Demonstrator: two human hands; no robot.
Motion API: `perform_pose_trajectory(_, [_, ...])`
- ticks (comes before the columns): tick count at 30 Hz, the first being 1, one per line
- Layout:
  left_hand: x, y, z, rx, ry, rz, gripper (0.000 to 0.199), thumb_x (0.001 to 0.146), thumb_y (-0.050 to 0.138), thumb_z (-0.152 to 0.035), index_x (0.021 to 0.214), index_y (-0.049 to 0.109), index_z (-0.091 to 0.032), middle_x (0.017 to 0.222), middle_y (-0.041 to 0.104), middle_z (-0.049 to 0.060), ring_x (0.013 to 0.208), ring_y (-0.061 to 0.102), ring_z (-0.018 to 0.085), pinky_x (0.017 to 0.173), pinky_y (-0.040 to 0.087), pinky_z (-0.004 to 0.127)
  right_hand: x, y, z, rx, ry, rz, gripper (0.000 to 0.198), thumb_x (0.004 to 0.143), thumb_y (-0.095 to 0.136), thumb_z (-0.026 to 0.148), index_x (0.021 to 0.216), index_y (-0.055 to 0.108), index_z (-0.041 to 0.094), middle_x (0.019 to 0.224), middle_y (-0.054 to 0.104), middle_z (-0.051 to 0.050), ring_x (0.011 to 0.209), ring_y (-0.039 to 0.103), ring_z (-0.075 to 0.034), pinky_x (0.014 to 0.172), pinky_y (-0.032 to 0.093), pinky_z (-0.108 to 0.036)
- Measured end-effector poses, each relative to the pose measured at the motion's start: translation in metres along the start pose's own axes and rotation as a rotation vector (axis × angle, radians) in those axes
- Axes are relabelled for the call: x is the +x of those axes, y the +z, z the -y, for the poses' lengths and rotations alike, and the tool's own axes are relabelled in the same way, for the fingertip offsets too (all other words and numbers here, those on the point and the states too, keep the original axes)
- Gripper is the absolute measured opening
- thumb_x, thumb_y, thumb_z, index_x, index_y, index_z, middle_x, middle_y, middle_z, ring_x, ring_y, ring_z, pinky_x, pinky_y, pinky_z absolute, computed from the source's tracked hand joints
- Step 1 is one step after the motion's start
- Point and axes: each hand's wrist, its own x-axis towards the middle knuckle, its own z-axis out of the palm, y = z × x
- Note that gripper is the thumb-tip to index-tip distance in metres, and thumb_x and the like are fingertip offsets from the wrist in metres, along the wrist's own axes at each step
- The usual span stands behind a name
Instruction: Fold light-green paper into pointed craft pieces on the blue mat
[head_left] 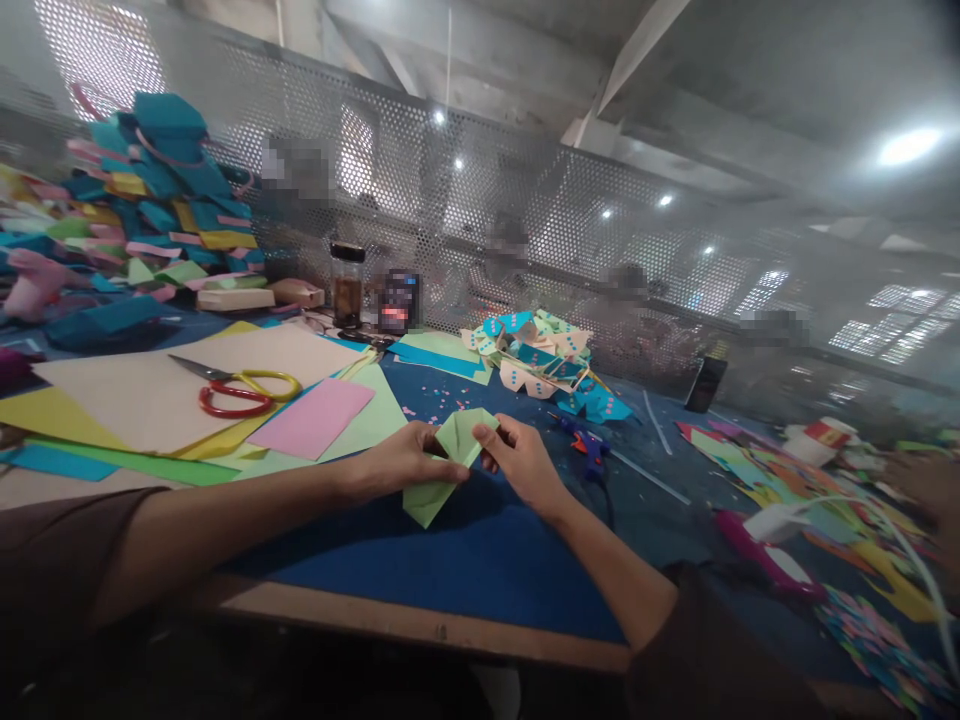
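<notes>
A pale green folded paper [431, 500] is held up over the blue table top, creased into angled flaps. My left hand [409, 462] grips it from the left, thumb along the front and fingers behind. At its upper right edge my right hand [517, 455] pinches a flap between thumb and fingers. Left of my hands lie a pink paper sheet [313, 418] and scissors [244, 390] with one red and one yellow handle, on stacked coloured sheets. A blue glue gun [589, 445] rests right of my right hand.
Folded, dotted paper pieces [536, 355] are heaped behind my hands. A lidded jar [348, 285] and a phone [397, 300] stand near the mesh screen. Blue paper pieces pile high [169, 150] at left. A magenta power strip [772, 555] and coloured scraps lie at right.
</notes>
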Motion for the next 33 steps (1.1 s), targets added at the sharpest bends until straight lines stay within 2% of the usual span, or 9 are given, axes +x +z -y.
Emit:
perform_pose_trajectory(6, [0.0005, 0.0005, 0.0006, 0.003, 0.017, -0.002, 0.034, 0.069, 0.078, -0.043, 0.078, 0.065, -0.013, 0.064, 0.056, -0.002, 0.056, 0.047, 0.01, 0.053, 0.034, 0.022, -0.0003, 0.001, -0.0006, -0.064, -0.004, -0.036, 0.045, 0.088, 0.06, 0.058, 0.067, 0.047, 0.021, 0.052, 0.053, 0.005, 0.049, 0.049, -0.01, 0.049, 0.036, -0.022])
perform_pose_trajectory(11, [0.0, 0.0023, 0.0019, -0.008, 0.024, 0.019, 0.036, 0.07, 0.078, -0.044, 0.085, 0.068, -0.012, 0.065, 0.057, -0.002, 0.058, 0.048, 0.011, 0.053, 0.034, 0.022, -0.0007, 0.0031, -0.0017, 0.036, 0.038, 0.029, 0.042, 0.088, 0.059, 0.059, 0.078, 0.057, 0.019, 0.057, 0.056, 0.004, 0.053, 0.053, -0.012, 0.051, 0.041, -0.022])
perform_pose_trajectory(15, [0.0004, 0.0031, 0.0034, -0.022, 0.055, 0.048, 0.036, 0.071, 0.077, -0.042, 0.09, 0.07, -0.013, 0.07, 0.061, -0.001, 0.06, 0.05, 0.011, 0.054, 0.036, 0.021, -0.0026, 0.0064, -0.0014, 0.062, 0.049, 0.065, 0.041, 0.087, 0.062, 0.058, 0.086, 0.065, 0.017, 0.058, 0.057, 0.003, 0.052, 0.053, -0.011, 0.05, 0.041, -0.022])
perform_pose_trajectory(20, [0.0012, 0.003, 0.0063, -0.035, 0.057, 0.054, 0.035, 0.072, 0.078, -0.042, 0.09, 0.07, -0.013, 0.069, 0.062, -0.001, 0.059, 0.051, 0.011, 0.055, 0.038, 0.021, -0.0027, 0.0073, -0.0022, 0.044, 0.058, 0.042, 0.043, 0.086, 0.062, 0.059, 0.085, 0.066, 0.016, 0.055, 0.056, 0.003, 0.051, 0.053, -0.011, 0.05, 0.04, -0.022])
perform_pose_trajectory(25, [0.0014, 0.0022, 0.0067, -0.056, 0.079, 0.058, 0.034, 0.073, 0.078, -0.043, 0.089, 0.072, -0.013, 0.073, 0.065, 0.001, 0.062, 0.052, 0.011, 0.055, 0.037, 0.02, -0.003, 0.008, -0.0035, 0.092, 0.053, 0.082, 0.044, 0.084, 0.065, 0.058, 0.092, 0.067, 0.015, 0.065, 0.062, 0.001, 0.056, 0.055, -0.012, 0.053, 0.044, -0.022])
perform_pose_trajectory(33, [0.0036, 0.0016, 0.008, -0.081, 0.048, 0.014, 0.034, 0.071, 0.079, -0.042, 0.089, 0.072, -0.014, 0.073, 0.066, 0.0, 0.06, 0.053, 0.011, 0.056, 0.036, 0.021, -0.0043, 0.0081, -0.0017, 0.015, 0.06, 0.014, 0.042, 0.084, 0.066, 0.057, 0.091, 0.067, 0.016, 0.059, 0.059, 0.002, 0.054, 0.056, -0.013, 0.053, 0.042, -0.023])
